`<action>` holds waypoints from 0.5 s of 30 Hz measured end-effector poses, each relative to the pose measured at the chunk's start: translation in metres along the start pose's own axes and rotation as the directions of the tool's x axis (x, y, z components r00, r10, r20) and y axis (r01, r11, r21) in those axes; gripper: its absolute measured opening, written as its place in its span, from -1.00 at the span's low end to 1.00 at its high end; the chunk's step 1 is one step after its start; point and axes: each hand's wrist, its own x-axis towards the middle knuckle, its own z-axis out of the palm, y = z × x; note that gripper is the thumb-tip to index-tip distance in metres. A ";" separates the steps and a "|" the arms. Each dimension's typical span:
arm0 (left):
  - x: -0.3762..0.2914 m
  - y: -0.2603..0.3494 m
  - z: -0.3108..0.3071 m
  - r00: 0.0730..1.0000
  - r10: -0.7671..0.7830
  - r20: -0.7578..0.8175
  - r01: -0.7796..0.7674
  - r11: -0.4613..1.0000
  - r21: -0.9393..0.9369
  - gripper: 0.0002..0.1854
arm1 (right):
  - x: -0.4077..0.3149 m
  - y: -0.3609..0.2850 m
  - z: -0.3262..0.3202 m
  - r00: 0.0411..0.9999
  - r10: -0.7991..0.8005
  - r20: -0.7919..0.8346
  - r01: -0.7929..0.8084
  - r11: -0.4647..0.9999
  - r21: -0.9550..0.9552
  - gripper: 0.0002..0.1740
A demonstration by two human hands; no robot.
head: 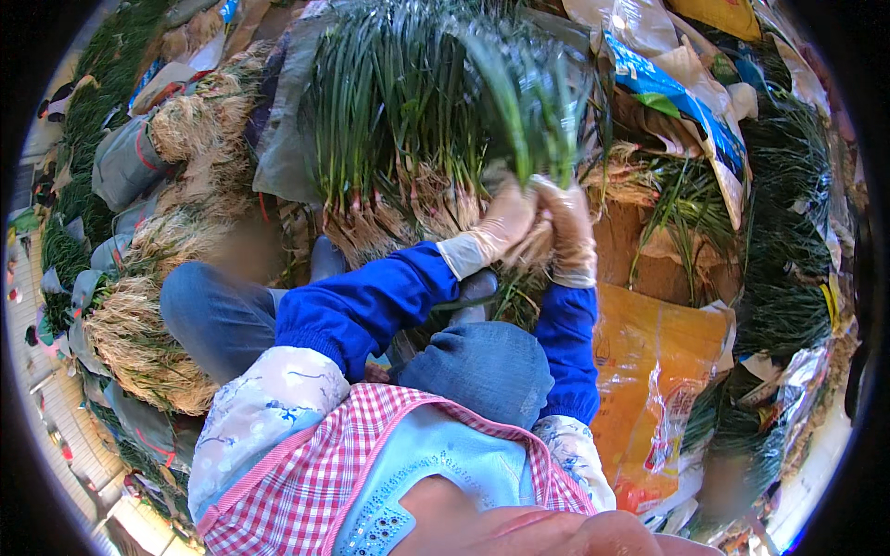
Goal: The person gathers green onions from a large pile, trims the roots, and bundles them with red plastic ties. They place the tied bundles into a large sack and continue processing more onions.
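Observation:
Both my hands wear thin translucent gloves and meet just right of the middle. My left hand (511, 215) is closed on a bunch of long-leaved green plants (514, 132), whose pale roots hang below the fingers. My right hand (569, 226) grips the stems beside it; its fingertips are partly hidden, and the leaves are blurred. Left of and beyond my hands, a row of similar plants with pinkish stem bases (389, 111) lies on a grey sheet (285, 132), roots towards me.
Wrapped bundles with pale roots (139, 333) are piled at the left. At the right lie an orange plastic sack (633, 375), loose plants (685, 201), a blue and white sack (688, 97) and dark green leaves (786, 208). My bent knees (480, 368) are below my hands.

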 end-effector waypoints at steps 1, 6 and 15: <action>-0.011 0.017 0.015 0.990 0.033 0.139 -0.026 0.998 -0.052 -0.70 | -0.020 -0.018 -0.010 0.990 -0.108 -0.095 0.099 0.991 -0.094 -0.80; -0.075 0.078 0.102 0.877 0.304 0.372 -0.328 0.945 0.002 -0.54 | -0.133 -0.074 -0.064 0.825 -0.074 -0.561 0.012 0.993 -0.114 -0.84; -0.119 -0.040 0.229 0.357 0.010 0.934 -0.190 0.980 0.062 -0.38 | -0.263 0.081 -0.198 0.387 -0.043 -0.921 0.028 0.999 -0.035 -0.70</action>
